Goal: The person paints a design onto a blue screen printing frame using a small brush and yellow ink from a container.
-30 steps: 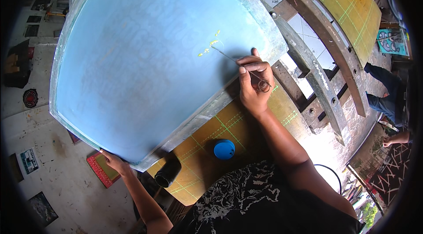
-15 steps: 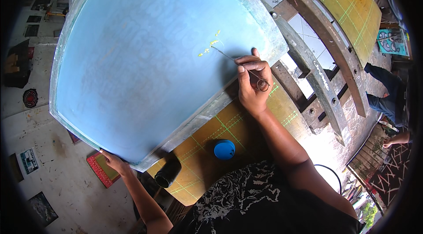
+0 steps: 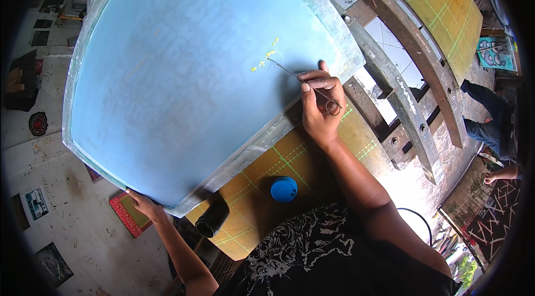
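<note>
Filling the frame's upper left, a blue screen frame (image 3: 184,84) tilts over the bench (image 3: 278,162); right hand (image 3: 320,109) fingers pinch a thin brush (image 3: 295,76) (tip up-left, at yellow marks (image 3: 266,57)), left hand (image 3: 144,205) gripping the lower corner.

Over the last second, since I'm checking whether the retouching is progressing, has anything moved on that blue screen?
Nothing visibly changed. The right hand holds the thin brush with its tip at the yellow spots on the blue screen, in the same place as before. The left hand still grips the frame's lower corner, and the blue lid and the black bottle lie where they were.
</note>
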Tool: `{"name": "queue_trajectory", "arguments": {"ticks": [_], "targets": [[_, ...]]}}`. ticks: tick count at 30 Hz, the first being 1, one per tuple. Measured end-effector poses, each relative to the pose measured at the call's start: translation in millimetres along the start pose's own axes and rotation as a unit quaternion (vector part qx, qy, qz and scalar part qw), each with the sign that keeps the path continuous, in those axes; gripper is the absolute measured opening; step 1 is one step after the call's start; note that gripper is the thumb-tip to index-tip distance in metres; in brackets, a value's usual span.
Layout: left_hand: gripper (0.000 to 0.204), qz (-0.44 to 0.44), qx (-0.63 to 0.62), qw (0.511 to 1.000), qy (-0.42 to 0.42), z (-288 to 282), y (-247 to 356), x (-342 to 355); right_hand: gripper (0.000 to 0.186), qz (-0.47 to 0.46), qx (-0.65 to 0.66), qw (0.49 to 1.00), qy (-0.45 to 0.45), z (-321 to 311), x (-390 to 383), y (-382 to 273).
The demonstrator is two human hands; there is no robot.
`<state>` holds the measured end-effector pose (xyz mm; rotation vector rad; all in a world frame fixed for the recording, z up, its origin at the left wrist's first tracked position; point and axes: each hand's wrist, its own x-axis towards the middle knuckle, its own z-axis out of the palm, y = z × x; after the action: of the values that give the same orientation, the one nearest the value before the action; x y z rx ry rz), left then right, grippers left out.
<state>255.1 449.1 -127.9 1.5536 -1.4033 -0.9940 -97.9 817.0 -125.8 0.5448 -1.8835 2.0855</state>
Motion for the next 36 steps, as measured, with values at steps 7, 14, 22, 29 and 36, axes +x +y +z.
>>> {"name": "queue_trajectory", "arguments": {"ticks": [7,14,22,29,36], "targets": [[0.073,0.006,-0.006,1.0,-0.009,-3,-6,7,0.014,0.003,0.008,1.0,0.002,1,1,-1],[0.075,-0.002,0.001,1.0,-0.006,-3,-6,6,0.014,0.011,0.015,1.0,0.015,1,0,0],[0.074,-0.004,0.009,1.0,-0.002,3,6,-6,0.014,0.006,0.005,1.0,0.013,0,0,1],[0.068,-0.014,-0.007,1.0,-0.008,2,6,-4,0.011,0.039,0.04,0.997,0.057,1,2,1],[0.061,0.001,-0.042,0.999,-0.032,2,4,-3,0.01,0.041,0.015,0.998,0.049,2,3,-2]]}}
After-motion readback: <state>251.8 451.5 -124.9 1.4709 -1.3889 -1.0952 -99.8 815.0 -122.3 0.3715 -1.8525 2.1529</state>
